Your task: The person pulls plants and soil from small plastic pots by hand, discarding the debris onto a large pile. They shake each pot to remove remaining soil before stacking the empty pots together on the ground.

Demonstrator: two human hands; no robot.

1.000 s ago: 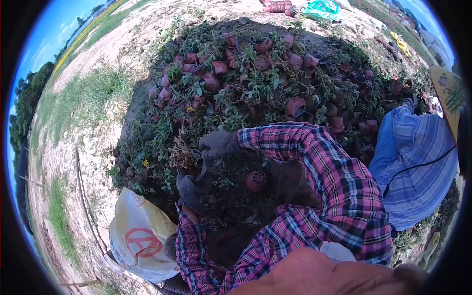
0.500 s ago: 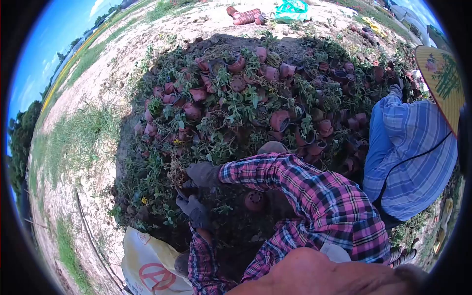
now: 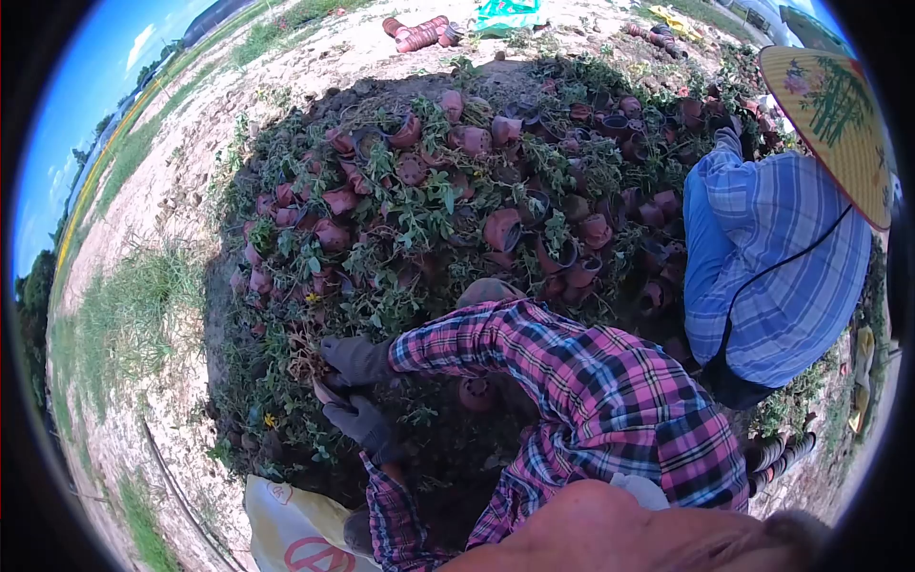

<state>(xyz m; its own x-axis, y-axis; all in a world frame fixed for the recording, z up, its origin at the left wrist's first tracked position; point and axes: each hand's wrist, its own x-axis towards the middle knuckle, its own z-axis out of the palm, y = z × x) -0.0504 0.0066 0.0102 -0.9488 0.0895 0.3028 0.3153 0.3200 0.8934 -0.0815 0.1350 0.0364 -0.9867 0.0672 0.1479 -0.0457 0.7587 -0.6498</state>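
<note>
My right hand, in a dark grey glove, is closed at a withered brown plant on the left side of the heap. Just below it is my left hand, also gloved, with its fingers curled near a small dark edge between the hands. What the left fingers hold is too shadowed to make out. Around both hands lie wilted green plants. An upside-down reddish-brown plastic pot sits to the right of my hands.
The heap of plants and reddish pots spreads ahead. A co-worker in a blue plaid shirt and straw hat crouches on the right. A white sack lies at lower left. Stacked pots and a green bag stand beyond.
The view has shifted, so the heap and the co-worker appear further left and higher. Both my hands stay close together at the withered plant.
</note>
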